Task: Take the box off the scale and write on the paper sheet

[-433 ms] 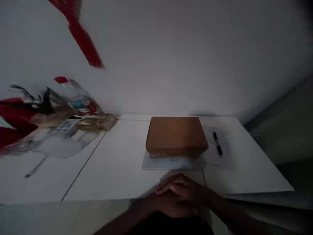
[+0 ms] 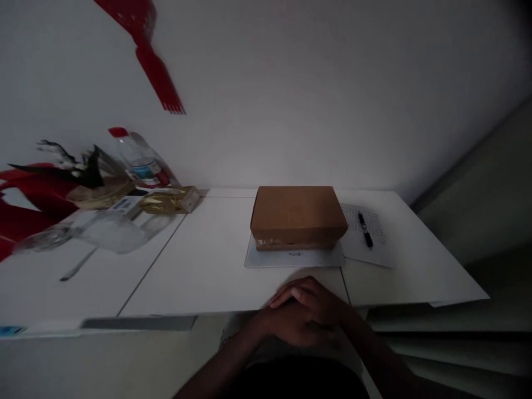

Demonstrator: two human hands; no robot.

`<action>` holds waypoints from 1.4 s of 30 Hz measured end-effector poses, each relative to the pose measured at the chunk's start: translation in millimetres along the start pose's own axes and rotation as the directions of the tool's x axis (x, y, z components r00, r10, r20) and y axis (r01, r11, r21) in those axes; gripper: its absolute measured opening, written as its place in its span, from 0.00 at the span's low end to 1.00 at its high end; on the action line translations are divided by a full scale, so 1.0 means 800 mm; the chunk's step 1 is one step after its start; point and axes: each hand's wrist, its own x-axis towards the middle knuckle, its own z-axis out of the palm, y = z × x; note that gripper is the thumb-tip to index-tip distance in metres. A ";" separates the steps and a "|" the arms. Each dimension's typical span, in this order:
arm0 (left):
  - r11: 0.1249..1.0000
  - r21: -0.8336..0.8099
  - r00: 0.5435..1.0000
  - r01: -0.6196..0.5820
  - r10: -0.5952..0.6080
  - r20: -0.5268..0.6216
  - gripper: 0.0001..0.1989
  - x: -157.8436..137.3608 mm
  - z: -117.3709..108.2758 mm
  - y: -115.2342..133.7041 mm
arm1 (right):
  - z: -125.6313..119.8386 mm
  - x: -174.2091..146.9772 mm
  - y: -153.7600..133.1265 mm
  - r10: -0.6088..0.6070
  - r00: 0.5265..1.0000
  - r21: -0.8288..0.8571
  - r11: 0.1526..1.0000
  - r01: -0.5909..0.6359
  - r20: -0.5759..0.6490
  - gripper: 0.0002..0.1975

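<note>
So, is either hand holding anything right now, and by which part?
The right hand lies over the left hand; no held object shows, and the cardboard box sits apart from both.

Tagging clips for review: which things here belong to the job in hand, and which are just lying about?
Likely in the job, being nearest the hands:
left hand
right hand
cardboard box
mat

Lying about:
paper
pen
bottle
gold packet
</note>
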 end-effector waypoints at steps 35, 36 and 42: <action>0.900 0.391 0.073 -0.193 0.410 -0.909 0.16 -0.069 -0.119 0.052 | -0.089 -0.003 -0.060 -0.497 0.531 -0.574 0.819 0.024 -0.687 0.21; 0.908 0.333 0.036 -0.256 0.353 -0.935 0.18 -0.066 -0.127 0.044 | -0.099 0.002 -0.052 -0.462 0.494 -0.530 0.848 0.003 -0.737 0.23; 0.912 -0.143 0.174 -0.385 -0.081 -0.981 0.33 -0.036 -0.147 -0.012 | -0.127 0.018 -0.001 -0.195 0.458 -0.254 0.965 -0.069 -0.867 0.36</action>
